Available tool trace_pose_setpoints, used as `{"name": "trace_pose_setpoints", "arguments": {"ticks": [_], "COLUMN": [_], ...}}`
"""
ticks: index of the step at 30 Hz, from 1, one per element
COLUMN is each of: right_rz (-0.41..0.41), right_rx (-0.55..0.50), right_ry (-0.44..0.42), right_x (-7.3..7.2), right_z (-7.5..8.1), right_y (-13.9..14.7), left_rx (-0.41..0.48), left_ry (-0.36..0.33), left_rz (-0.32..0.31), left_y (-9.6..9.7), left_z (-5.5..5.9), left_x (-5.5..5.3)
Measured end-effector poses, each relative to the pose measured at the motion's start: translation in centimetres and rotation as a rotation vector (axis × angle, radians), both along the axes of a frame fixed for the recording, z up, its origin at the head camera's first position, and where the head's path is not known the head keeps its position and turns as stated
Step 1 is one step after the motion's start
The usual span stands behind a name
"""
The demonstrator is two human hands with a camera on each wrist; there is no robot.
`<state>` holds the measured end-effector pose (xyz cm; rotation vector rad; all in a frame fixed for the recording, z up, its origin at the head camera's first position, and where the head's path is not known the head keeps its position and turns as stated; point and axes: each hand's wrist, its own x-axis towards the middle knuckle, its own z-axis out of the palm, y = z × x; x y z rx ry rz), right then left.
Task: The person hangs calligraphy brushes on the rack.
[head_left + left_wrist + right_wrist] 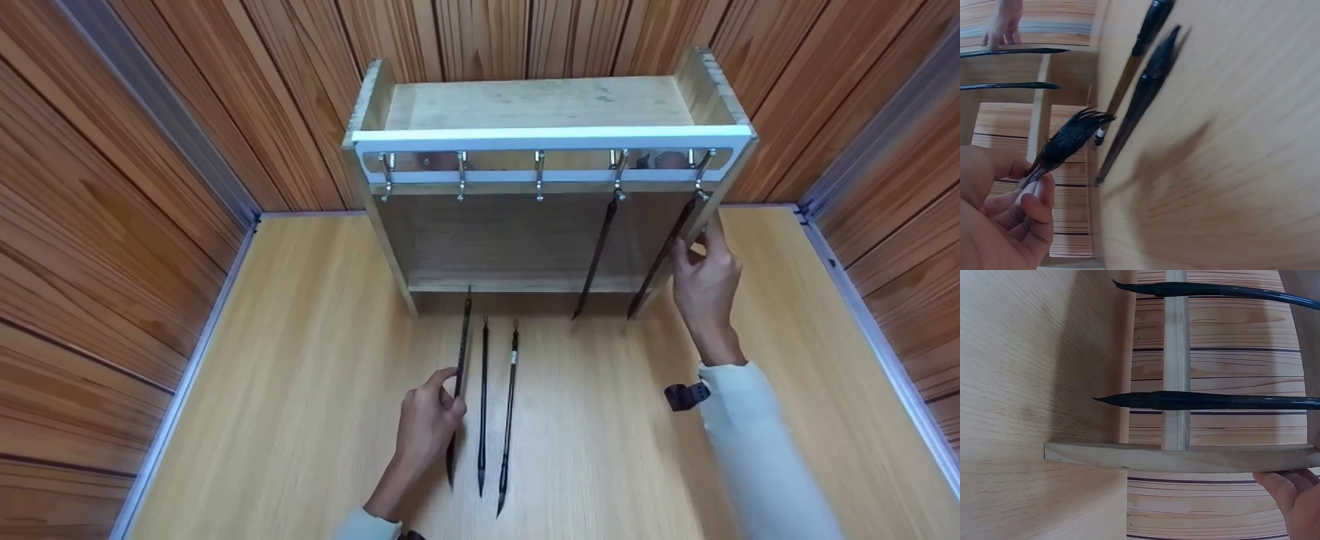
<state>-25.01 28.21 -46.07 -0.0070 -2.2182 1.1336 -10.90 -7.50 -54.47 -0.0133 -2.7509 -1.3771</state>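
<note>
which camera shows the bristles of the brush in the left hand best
Left wrist view: the bristles appear large and close, loosely splayed at the tip. The head view shows them only small, near the left hand; the right wrist view does not show them.

I see the left hand point(426, 420) pinching between thumb and fingers, while the right hand point(706, 283), arm point(757, 442) outstretched, grips farther forward.
</note>
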Motion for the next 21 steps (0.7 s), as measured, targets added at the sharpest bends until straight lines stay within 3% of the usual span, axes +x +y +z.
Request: {"name": "trace_pose_setpoints", "arguments": {"ticks": [11, 21], "right_rz": [0.013, -0.011], "right_rx": [-0.012, 0.007], "right_ry": [0.006, 0.029], "right_x": [0.1, 0.0], "right_z": [-0.2, -0.1], "right_y": [0.0, 0.0], "left_rx": [0.041, 0.138], "left_ry": [0.096, 0.273], "left_rz": [-0.004, -0.019], "left_y": [-0.2, -1.0], "left_z": [0.7, 1.7], "left_x": [0.3, 0.3]}}
